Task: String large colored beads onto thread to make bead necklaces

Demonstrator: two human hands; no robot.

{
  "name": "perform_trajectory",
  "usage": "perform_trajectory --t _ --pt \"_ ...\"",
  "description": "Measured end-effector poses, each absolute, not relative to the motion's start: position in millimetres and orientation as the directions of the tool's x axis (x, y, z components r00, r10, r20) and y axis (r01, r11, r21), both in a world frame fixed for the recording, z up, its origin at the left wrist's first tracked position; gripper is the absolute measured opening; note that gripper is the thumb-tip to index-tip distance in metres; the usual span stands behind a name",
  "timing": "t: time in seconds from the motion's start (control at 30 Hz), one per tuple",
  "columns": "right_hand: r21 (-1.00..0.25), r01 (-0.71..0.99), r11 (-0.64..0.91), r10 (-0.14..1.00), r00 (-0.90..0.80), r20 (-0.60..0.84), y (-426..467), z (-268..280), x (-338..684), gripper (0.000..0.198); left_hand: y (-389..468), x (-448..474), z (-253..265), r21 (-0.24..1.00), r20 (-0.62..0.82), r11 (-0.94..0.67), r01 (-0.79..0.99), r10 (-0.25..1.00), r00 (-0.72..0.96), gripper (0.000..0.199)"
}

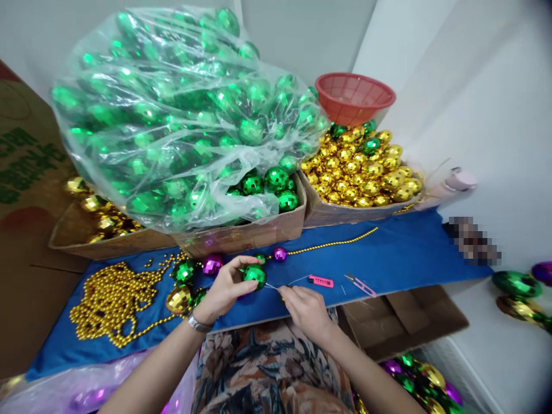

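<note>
A faceted green ball (254, 278) is between the thumb and fingers of my left hand (222, 293), above the blue cloth. From its right side a thin pale thread (271, 286) runs to my right hand (307, 313), whose fingertips are pinched on it. Under and beside my left hand lie strung ornaments: a gold ball (179, 299), a green ball (183, 271) and a purple ball (212, 265). Farther back, a small purple ball (280, 253) joins a gold bead chain (336, 242) stretching right.
Gold bead chains (112, 302) are heaped at left. A pink cutter (321, 281) and thread snips (361, 285) lie at right on the blue cloth (405, 253). Behind stand a clear bag of green balls (185, 121), a carton of gold balls (362, 172) and a red basket (356, 103).
</note>
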State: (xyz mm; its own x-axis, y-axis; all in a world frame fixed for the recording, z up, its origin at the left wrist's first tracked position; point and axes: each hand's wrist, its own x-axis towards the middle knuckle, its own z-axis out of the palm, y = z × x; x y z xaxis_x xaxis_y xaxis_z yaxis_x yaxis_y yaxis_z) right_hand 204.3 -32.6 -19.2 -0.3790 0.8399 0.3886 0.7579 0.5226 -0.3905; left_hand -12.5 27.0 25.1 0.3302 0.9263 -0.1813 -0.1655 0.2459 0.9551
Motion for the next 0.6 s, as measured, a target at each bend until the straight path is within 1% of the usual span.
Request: perform_trajectory --t 0.07,0.13,0.17,0.2,0.23,0.27,0.3,0.33,0.37,0.4,0.47,0.53,0.6 --pt "-0.415 0.744 0.524 0.845 -0.39 0.367 -33.1 -21.4 203.6 0.027 19.7 -6.2 19.7 0.941 -0.182 0.258 -0.217 0.931 0.316 0.047" --pt "-0.422 0.73 0.537 0.837 -0.402 0.371 -34.2 -23.7 204.2 0.029 12.8 -6.7 14.7 0.941 -0.146 0.238 -0.24 0.927 0.347 0.054" --pt "-0.428 0.722 0.544 0.833 -0.4 0.383 -34.9 -25.0 205.0 0.03 10.6 -11.3 12.4 0.95 -0.125 0.217 -0.225 0.923 0.363 0.057" --pt "-0.437 0.71 0.551 0.827 -0.396 0.399 -35.6 -26.5 206.3 0.031 9.7 -19.9 10.1 0.967 -0.114 0.184 -0.173 0.929 0.353 0.056" --pt "-0.449 0.697 0.559 0.821 -0.388 0.418 -36.1 -28.3 208.1 0.031 10.3 -32.8 7.8 0.988 -0.114 0.139 -0.066 0.951 0.288 0.051" --pt "-0.462 0.685 0.563 0.817 -0.379 0.435 -36.3 -30.5 210.1 0.03 12.4 -50.0 5.5 0.991 -0.114 0.1 0.085 0.979 0.17 0.045" --pt "-0.473 0.676 0.565 0.815 -0.368 0.447 -36.5 -33.1 212.3 0.029 15.6 -70.8 3.1 0.963 -0.094 0.087 0.254 0.995 0.016 0.039" --pt "-0.481 0.671 0.564 0.815 -0.357 0.456 -36.4 -35.8 214.3 0.027 19.8 -94.3 0.4 0.892 -0.04 0.113 0.437 0.984 -0.174 0.036" --pt "-0.484 0.671 0.561 0.816 -0.349 0.461 -36.4 -38.5 215.8 0.026 24.6 -119.0 -2.8 0.847 -0.005 0.159 0.507 0.956 -0.292 0.035" --pt "-0.485 0.674 0.558 0.817 -0.344 0.463 -36.3 -40.8 216.7 0.025 29.8 -143.4 -6.6 0.821 0.015 0.197 0.537 0.931 -0.365 0.035" --pt "-0.484 0.676 0.555 0.82 -0.348 0.455 -35.9 -43.3 215.9 0.024 40.2 -185.2 -16.3 0.761 0.011 0.277 0.586 0.898 -0.44 0.026" --pt "-0.485 0.668 0.564 0.816 -0.363 0.449 -35.4 -42.4 212.1 0.025 48.9 -212.4 -28.0 0.71 -0.038 0.339 0.618 0.894 -0.447 0.014" --pt "-0.496 0.663 0.56 0.822 -0.37 0.433 -34.8 -38.9 206.8 0.026 54.4 -224.4 -39.5 0.675 -0.082 0.369 0.639 0.898 -0.432 0.007"
